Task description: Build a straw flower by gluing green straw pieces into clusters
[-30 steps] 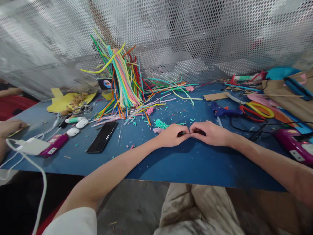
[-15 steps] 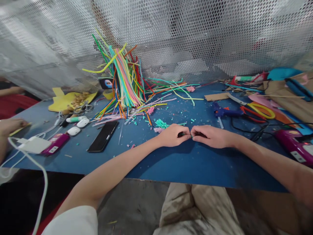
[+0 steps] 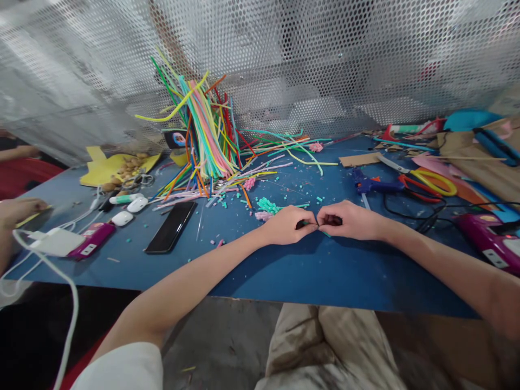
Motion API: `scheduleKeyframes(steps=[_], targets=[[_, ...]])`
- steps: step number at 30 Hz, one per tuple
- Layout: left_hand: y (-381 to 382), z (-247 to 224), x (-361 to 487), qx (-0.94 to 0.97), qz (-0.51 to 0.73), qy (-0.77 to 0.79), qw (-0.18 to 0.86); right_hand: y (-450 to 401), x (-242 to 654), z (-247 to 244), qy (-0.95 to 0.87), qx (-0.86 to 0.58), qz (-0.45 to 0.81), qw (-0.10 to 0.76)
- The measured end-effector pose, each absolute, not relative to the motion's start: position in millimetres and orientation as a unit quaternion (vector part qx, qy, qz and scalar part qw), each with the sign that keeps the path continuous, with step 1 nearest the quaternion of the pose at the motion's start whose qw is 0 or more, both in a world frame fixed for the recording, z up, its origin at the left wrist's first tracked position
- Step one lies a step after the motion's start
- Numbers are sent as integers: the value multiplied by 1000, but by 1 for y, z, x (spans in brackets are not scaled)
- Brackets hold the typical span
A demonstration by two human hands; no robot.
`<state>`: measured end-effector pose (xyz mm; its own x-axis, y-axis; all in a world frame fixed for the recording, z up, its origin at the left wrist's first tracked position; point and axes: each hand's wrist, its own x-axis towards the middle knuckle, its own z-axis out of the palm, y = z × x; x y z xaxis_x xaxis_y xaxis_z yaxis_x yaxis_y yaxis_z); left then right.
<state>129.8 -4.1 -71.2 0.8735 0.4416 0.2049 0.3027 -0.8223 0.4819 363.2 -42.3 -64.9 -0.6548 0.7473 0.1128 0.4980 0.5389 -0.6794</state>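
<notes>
My left hand (image 3: pixel 287 225) and my right hand (image 3: pixel 351 219) meet fingertip to fingertip above the front of the blue table, both in a pinch. A short green pipe cleaner piece (image 3: pixel 326 234) peeks out under the right fingertips; most of it is hidden by the fingers. Just beyond the left hand lies a bunch of short mint-green pipe cleaner pieces (image 3: pixel 268 205), with a pale lilac bunch (image 3: pixel 264 215) beside it. A pink bunch (image 3: pixel 249 183) lies farther back, among scattered cut bits.
Long pipe cleaners (image 3: pixel 207 130) stand in a bundle at the back. A black phone (image 3: pixel 170 227) lies left, near a purple power strip (image 3: pixel 92 241) and white cables. To the right are a blue glue gun (image 3: pixel 377 184), scissors (image 3: pixel 434 181) and another purple power strip (image 3: pixel 489 238). Another person's hand (image 3: pixel 24 211) is far left.
My right hand has turned and risen slightly at the fingertips, and a green bit now shows beneath them. My left hand has stayed nearly still.
</notes>
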Motion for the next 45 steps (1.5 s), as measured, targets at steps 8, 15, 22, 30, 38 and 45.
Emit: scheduleKeyframes(steps=[8,15,22,30,38,45], targets=[[-3,-72,129,941,154,204,223,-42,363,-66,-846,-383,310,206],[-3,-72,129,941,155,201,225,-40,365,-64,-846,-376,320,201],[-2,-74,129,948,151,188,208,-41,362,-66,-860,-337,320,208],[-3,-72,130,943,161,202,212,-45,363,-61,-853,-339,353,182],[-3,-72,129,940,161,199,227,-41,367,-61,-825,-378,367,204],[-4,-70,129,938,163,196,233,-39,370,-66,-819,-380,377,205]])
